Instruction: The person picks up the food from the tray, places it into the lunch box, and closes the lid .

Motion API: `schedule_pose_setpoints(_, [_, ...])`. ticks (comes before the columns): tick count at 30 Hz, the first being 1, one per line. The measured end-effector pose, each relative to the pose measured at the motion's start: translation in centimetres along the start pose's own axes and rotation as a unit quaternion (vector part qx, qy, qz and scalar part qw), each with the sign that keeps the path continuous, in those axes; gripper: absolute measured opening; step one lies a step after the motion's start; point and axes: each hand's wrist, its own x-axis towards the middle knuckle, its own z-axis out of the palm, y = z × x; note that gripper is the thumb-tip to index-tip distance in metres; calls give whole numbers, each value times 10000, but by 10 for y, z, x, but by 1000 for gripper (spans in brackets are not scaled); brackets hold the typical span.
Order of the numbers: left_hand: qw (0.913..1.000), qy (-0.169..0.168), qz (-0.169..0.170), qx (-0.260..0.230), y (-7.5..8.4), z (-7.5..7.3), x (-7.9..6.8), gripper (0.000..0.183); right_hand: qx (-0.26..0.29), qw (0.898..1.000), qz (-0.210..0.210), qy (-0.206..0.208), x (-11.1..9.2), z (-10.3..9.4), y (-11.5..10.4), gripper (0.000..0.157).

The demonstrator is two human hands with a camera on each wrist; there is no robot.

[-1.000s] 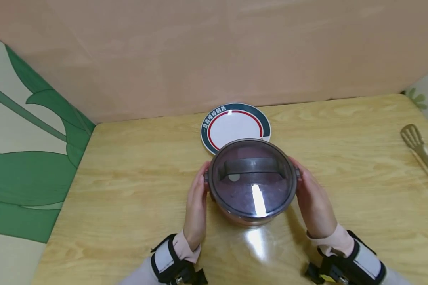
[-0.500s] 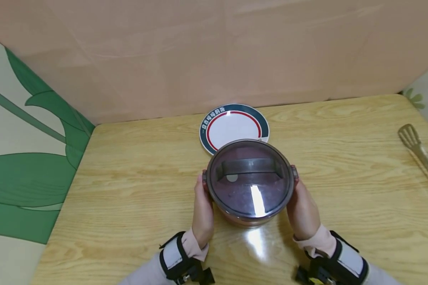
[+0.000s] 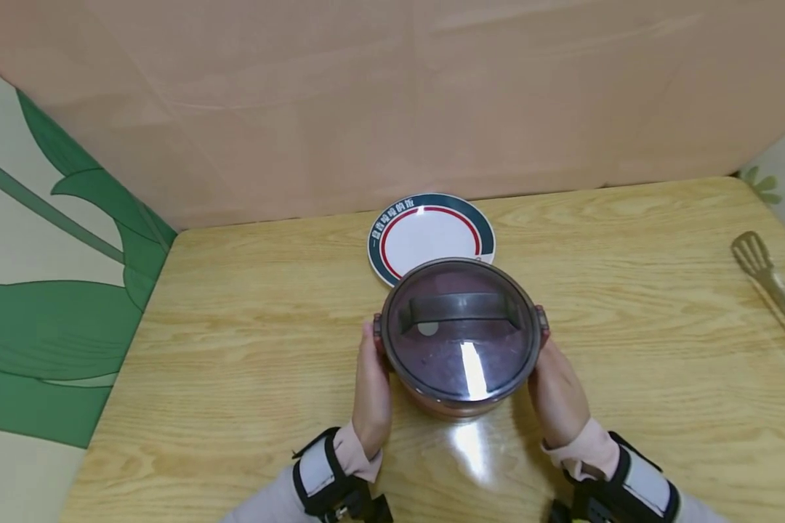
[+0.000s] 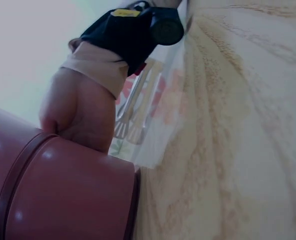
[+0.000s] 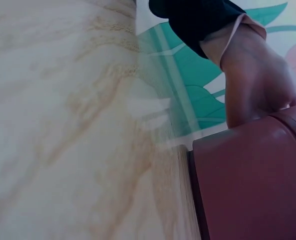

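Note:
A lidded pot (image 3: 454,407) stands at the middle of the table, with a dark see-through lid (image 3: 471,363) and a strap-like lid handle (image 3: 461,306). Its reddish-brown side fills the near part of both wrist views, the dark base right at the tabletop. My left hand (image 3: 371,399) grips the pot at its left side handle (image 3: 377,325). On the opposite side, my right hand (image 3: 558,399) grips it below the right side handle (image 3: 541,317). Most fingers are hidden behind the pot wall. The left wrist view shows the right hand (image 4: 85,110); the right wrist view shows the left hand (image 5: 258,82).
Behind the pot, partly covered by it, lies a white plate (image 3: 425,240) with a dark blue rim and red ring. A slotted turner (image 3: 768,272) lies near the right edge of the table (image 3: 248,334). A beige wall covering (image 3: 366,109) rises at the back.
Both hands have shifted inward and lower, from flat against the pot's sides to under its side handles. The pot has hardly moved.

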Motion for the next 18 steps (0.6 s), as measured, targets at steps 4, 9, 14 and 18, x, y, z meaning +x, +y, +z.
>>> schedule_pose_setpoints(4, [10000,60,21,-28,-1,0,1,60,194,9998,9,-69,2,1,0,59])
schedule_pose_setpoints(9, [9999,75,-29,-90,-1,-1,2,60,135,9997,-120,-155,2,2,1,61])
schedule_pose_setpoints(14, [9999,64,35,-104,-2,-1,2,60,40,9994,-184,-294,3,1,1,61])
schedule_pose_setpoints(18, [9999,52,113,-63,-3,-1,2,61,91,9995,-107,-273,3,0,2,62])
